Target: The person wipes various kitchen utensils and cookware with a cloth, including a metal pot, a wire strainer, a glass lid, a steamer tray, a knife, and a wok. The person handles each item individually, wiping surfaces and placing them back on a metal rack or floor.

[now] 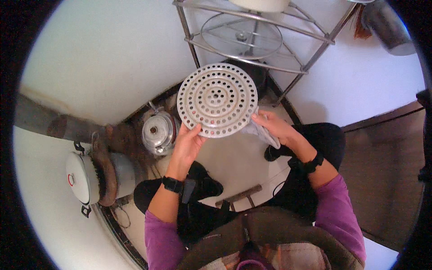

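A round metal steamer plate, punched with rings of holes, is held up in front of me with its flat face toward the head view. My left hand grips its lower left rim, the thumb on top and the other fingers behind it. At the lower right rim my right hand is closed on a pale cloth, which hangs down below the fingers and touches the plate's edge. The fingers behind the plate are hidden.
A metal rack with a glass lid stands ahead. Left are a kettle and a large lidded pot beside a brown curved object. A dark cabinet is at right. A grey cylinder hangs upper right.
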The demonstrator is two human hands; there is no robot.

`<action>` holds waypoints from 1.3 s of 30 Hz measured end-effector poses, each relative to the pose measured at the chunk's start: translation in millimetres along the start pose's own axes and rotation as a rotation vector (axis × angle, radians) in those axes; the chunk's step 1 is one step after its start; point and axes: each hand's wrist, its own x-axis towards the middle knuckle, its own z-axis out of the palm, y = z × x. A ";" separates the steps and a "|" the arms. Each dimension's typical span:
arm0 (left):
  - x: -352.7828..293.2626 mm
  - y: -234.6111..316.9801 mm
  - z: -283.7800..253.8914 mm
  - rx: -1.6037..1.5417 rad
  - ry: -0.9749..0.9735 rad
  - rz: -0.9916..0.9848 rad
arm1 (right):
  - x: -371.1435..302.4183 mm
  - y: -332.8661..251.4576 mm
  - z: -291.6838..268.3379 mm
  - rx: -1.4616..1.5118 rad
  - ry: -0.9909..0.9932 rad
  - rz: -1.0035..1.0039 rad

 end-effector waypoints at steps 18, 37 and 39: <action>-2.1 -8.2 -27.2 -0.034 0.362 -0.318 | 24.7 39.5 9.1 0.493 -0.094 0.442; -17.3 14.4 -3.7 -0.002 0.119 -0.147 | 15.2 -85.7 -13.9 0.375 0.352 -0.255; -14.4 11.1 -10.4 -0.002 0.150 -0.172 | 47.4 -103.4 -36.5 0.377 0.438 -0.338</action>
